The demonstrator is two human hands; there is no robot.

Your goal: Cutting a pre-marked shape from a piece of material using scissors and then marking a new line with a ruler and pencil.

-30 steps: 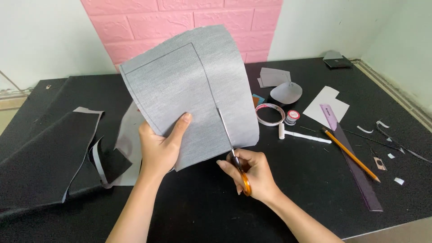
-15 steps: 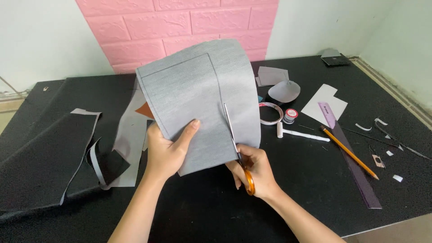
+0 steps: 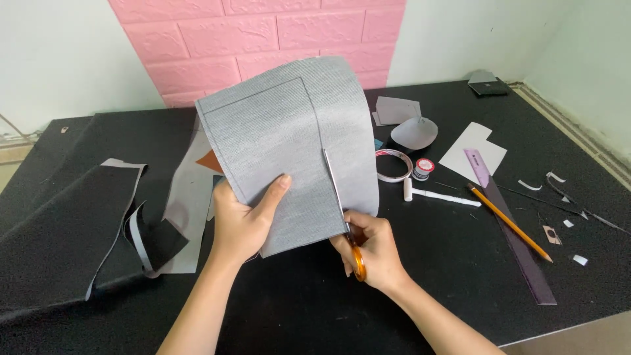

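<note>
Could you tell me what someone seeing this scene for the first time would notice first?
The eye goes first to the big grey sheet held up in the middle, gripped at its lower edge by the left hand. Just right of it, the right hand works orange-handled scissors, their blades pointing up into the sheet. Behind stands a pink brick wall panel, and a yellow pencil lies on the black table to the right.

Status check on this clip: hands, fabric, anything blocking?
Left hand grips grey fabric sheet. Right hand works orange-handled scissors, blades in fabric along drawn line. Nothing blocking.
</note>
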